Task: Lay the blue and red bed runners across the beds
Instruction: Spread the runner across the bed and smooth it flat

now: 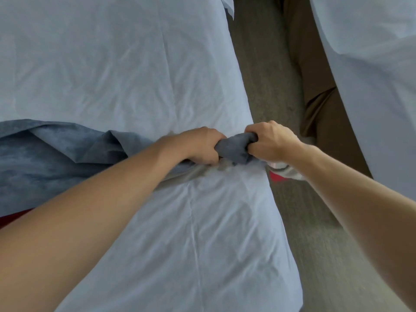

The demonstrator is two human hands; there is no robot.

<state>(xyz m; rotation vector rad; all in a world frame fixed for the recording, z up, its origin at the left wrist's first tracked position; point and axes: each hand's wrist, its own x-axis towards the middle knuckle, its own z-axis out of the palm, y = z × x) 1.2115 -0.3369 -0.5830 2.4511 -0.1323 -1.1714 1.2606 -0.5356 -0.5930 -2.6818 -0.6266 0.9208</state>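
A wide bed dressed in a pale, creased white sheet [135, 75] fills most of the view, with a strip of grey-green carpet [265, 86] running along its right edge and a second white-sheeted bed [371, 64] beyond the carpet.

Across the near bed a blue, soft-napped fabric bed runner [45, 158] is spread from the left, folded and rumpled, its right end gathered into a tight bunch just at the bed's right edge. That bunch is gripped by both hands: the left hand [200, 146] is closed over it with fingers curled under, and the right hand [267, 143] is clenched round the very end, the two fists nearly touching. A grey underside of the runner is shown just below the left hand.

The step in hand is judged to be the drawing of the blue runner across the bed toward its right edge — the cloth is not yet flat. For the next move, the bunched end would need to be pulled over the edge, opened out and smoothed so the band lies straight.

A sliver of red cloth [13, 218] is seen at the bed's left, under the left forearm; whether it is the red runner cannot be told. Beside the bed's right edge, on the carpet, a red and white item [279, 174] is partly hidden — blurred beyond naming.
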